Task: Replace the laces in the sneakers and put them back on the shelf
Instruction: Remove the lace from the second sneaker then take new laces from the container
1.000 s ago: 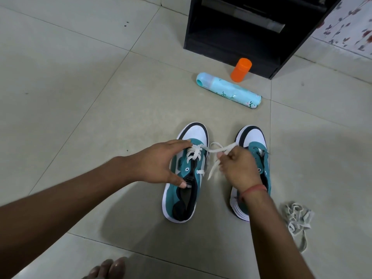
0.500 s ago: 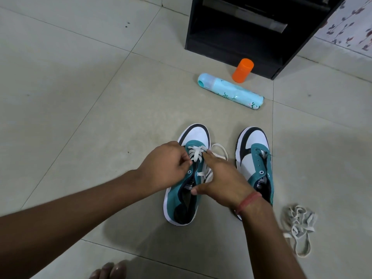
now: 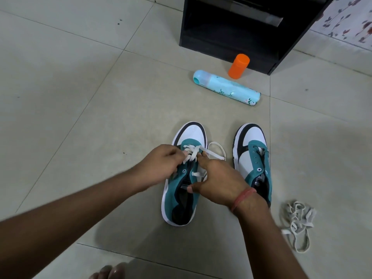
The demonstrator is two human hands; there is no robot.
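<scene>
The left sneaker [image 3: 186, 174], on the floor short of the black shelf [image 3: 241, 31], is being relaced: the white lace [image 3: 209, 153] is pinched by left hand [image 3: 163, 166] and right hand [image 3: 215, 178] fingers, the higher eyelets judged next, the right sneaker [image 3: 251, 158] unlaced.

Spray can [image 3: 227, 88] and orange cap [image 3: 239, 66] lie between sneakers [image 3: 251, 158] and shelf [image 3: 231, 37]
</scene>
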